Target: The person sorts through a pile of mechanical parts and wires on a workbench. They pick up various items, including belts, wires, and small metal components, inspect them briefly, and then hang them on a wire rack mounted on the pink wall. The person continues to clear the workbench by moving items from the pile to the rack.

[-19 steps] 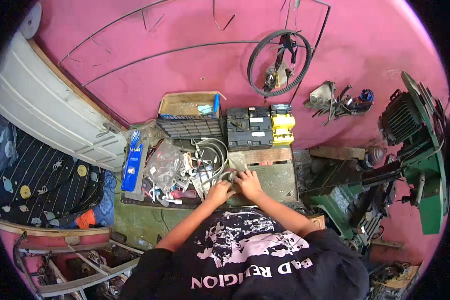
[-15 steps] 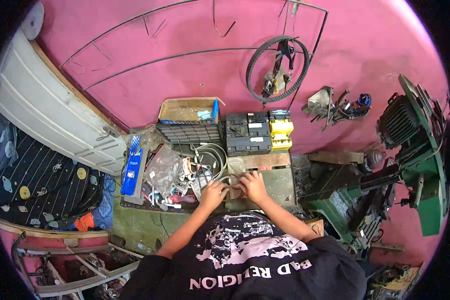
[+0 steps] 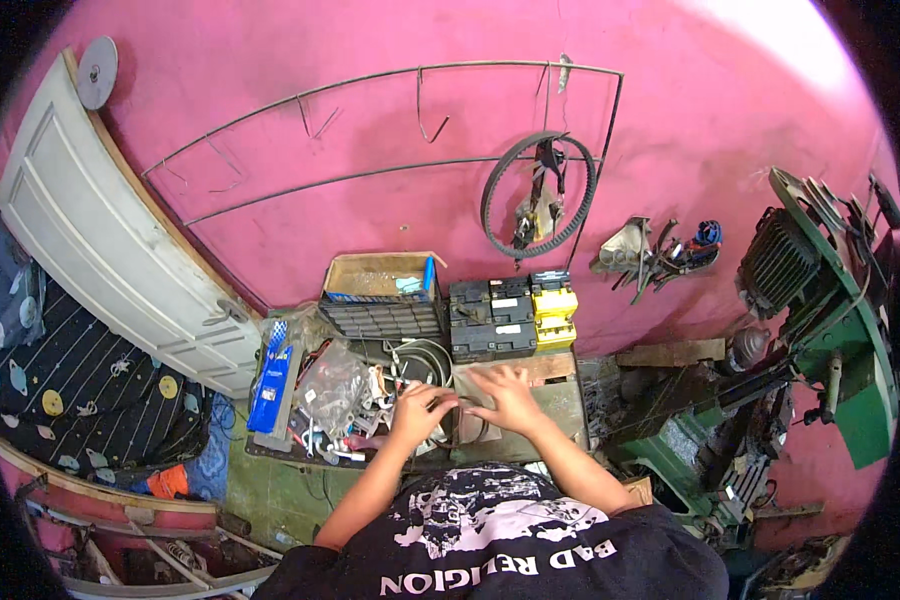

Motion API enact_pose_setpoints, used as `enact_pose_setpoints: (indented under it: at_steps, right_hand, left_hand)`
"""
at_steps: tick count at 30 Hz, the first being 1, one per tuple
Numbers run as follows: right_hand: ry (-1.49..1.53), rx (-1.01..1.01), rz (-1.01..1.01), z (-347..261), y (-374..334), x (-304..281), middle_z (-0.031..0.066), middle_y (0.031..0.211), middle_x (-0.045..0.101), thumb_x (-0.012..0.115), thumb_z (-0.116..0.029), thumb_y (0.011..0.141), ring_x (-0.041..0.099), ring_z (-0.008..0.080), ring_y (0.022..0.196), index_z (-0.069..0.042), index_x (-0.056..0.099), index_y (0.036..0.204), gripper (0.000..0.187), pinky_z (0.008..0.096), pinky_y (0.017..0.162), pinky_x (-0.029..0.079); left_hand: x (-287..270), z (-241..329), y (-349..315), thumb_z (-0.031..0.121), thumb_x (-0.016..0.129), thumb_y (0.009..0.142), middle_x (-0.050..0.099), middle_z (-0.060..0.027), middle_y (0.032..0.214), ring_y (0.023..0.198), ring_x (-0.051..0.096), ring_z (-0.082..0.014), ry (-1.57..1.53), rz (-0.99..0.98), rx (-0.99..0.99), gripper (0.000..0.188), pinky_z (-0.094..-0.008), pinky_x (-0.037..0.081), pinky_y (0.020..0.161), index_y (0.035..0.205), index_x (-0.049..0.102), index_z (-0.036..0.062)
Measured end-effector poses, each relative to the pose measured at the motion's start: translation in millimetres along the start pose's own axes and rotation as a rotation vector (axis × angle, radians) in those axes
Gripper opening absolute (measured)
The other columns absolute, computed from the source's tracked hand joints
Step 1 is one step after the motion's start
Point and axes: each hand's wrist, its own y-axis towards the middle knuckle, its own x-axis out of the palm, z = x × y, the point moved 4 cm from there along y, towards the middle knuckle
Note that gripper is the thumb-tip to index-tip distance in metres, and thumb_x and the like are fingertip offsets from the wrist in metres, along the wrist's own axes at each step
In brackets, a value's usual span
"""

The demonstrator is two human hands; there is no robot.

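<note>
My left hand (image 3: 423, 412) is over the front middle of the workbench, fingers closed in a pinch near a thin dark strip-like piece that is too small to make out clearly. Just right of it, my right hand (image 3: 510, 400) has its fingers stretched out and apart, with the thumb toward the left hand. Beneath the hands lies a greyish sheet (image 3: 467, 425) on the bench top (image 3: 560, 405). Left of my left hand sit a clear plastic bag (image 3: 332, 388) of parts and several loose tools, including one with a reddish handle (image 3: 363, 442). Coiled grey cable (image 3: 438, 352) lies behind it.
Black batteries (image 3: 492, 335) and yellow ones (image 3: 553, 318) stand at the back, beside a dark crate with a wooden tray (image 3: 380, 272). A blue package (image 3: 270, 392) lies at the bench's left end. A green machine (image 3: 835, 340) stands right. A belt (image 3: 487, 190) hangs on the wall.
The view has tilted up, so the bench appears lower. My right hand's fingers have spread from a closed grip near a brownish strip; the left remains pinched.
</note>
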Motion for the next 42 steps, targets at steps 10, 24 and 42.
enact_pose_setpoints:
  at_steps: [10,24,42]
  right_hand:
    - [-0.102,0.105,0.443,12,62,-85,0.0027,0.084,0.070,0.070,-0.028,0.080,0.062,0.0267,0.092,-0.018,0.075,0.089,0.014,0.0511,0.091,0.039]
    - [-0.431,0.155,0.734,-23,287,-287,0.0010,0.092,0.076,0.055,-0.021,0.094,0.063,0.0259,0.102,-0.039,0.074,0.120,0.037,0.0577,0.099,0.033]
    - [-0.879,0.030,0.666,16,312,-111,0.0006,0.101,0.060,0.059,-0.020,0.090,0.053,0.0205,0.104,-0.013,0.061,0.137,0.048,0.0469,0.089,0.035]
  left_hand:
    - [-73,42,81,0.024,0.083,0.079,0.073,-0.0065,0.086,0.080,0.062,-0.0256,0.195,0.215,0.243,0.019,-0.0375,0.050,0.076,0.095,0.081,0.0134]
    - [-213,117,320,0.029,0.074,0.091,0.077,-0.0125,0.087,0.077,0.072,-0.0179,0.056,0.500,0.233,0.030,-0.0327,0.054,0.070,0.108,0.078,0.0056]
    - [-110,0,328,0.025,0.078,0.082,0.076,-0.0157,0.090,0.085,0.074,-0.0324,0.352,0.563,0.044,0.023,-0.0413,0.057,0.076,0.096,0.078,0.0069]
